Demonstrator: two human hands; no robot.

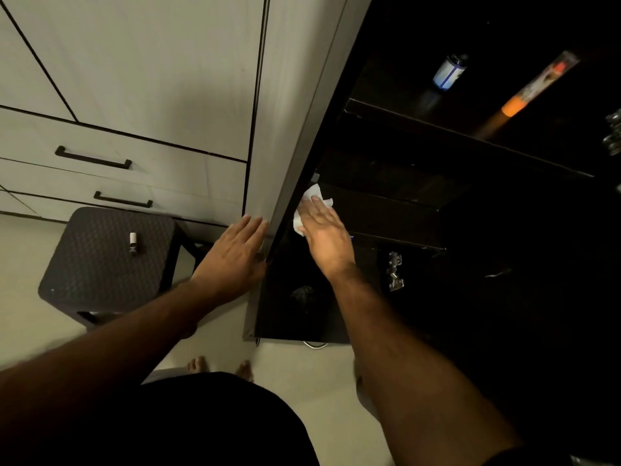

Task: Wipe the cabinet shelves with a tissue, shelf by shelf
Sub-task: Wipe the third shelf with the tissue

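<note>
A dark open cabinet (420,203) fills the right half of the view, with several black shelves stepping down into shadow. My right hand (324,237) lies flat, fingers straight, pressing a white tissue (311,196) against the left end of a lower shelf, beside the cabinet's pale side panel (295,112). Part of the tissue sticks out above and left of my fingers. My left hand (235,257) rests flat with straight fingers on the outer face of that side panel, near its bottom edge.
A dark woven stool (100,264) carrying a small bottle (133,243) stands on the floor at left. Pale drawers with black handles (92,158) are behind it. A spray can (450,72) and an orange-tipped tube (527,95) lie on an upper shelf. A metal hinge (395,270) shows inside.
</note>
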